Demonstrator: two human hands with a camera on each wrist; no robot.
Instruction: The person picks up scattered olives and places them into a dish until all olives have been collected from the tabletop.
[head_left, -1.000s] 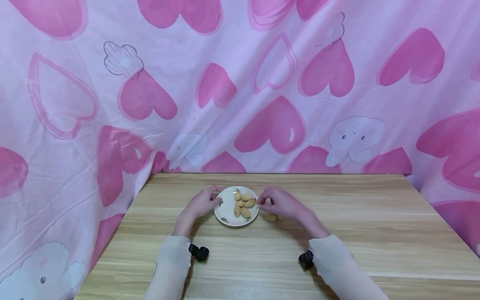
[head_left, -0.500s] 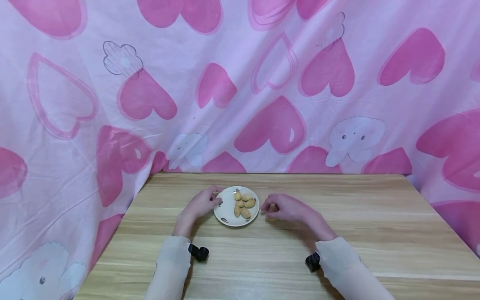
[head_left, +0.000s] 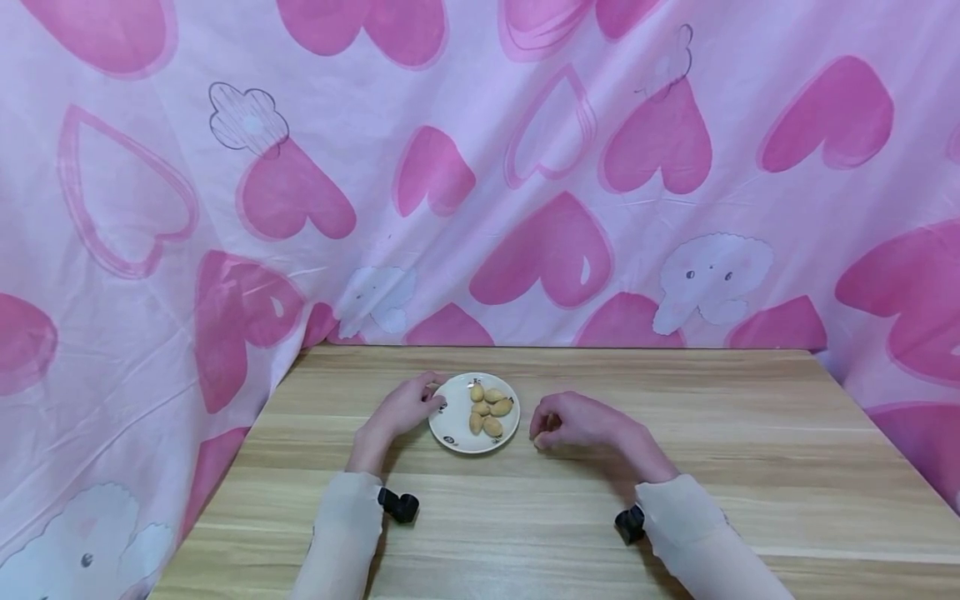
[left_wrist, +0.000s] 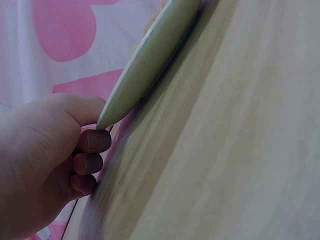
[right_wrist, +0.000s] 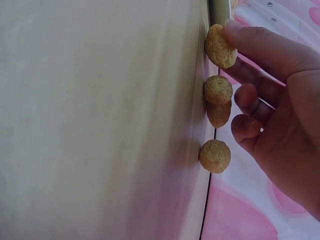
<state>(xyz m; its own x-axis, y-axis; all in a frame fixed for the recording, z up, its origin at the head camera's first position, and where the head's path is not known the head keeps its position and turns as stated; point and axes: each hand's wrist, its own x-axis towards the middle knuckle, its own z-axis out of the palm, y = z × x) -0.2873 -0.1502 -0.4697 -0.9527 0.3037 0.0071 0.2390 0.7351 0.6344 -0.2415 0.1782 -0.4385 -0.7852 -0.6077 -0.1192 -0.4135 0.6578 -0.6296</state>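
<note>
My left hand (head_left: 405, 406) pinches the left rim of a small white plate (head_left: 448, 423), thumb over the edge and curled fingers beneath, as the left wrist view shows. Several tan, wrinkled, oval nuts in their shells (head_left: 501, 407) lie on the plate's right half. Just right of the plate, my right hand (head_left: 576, 419) is low over the table. In the right wrist view its thumb and forefinger pinch one nut (right_wrist: 220, 47) close to the tabletop. Beyond it sit a round-looking nut (right_wrist: 218, 89), a darker nut (right_wrist: 219, 116) behind that one, and another nut (right_wrist: 215, 156).
The wooden table (head_left: 495, 533) reaches back to a pink heart-print cloth (head_left: 547, 250), which also hangs along both sides. A black wrist camera (head_left: 399, 506) sits at the left cuff, and another black camera (head_left: 630, 524) at the right cuff.
My right hand has drawn away from the plate's right edge, moving right and slightly nearer, down to a nut on the table. My left hand and the plate stay put.
</note>
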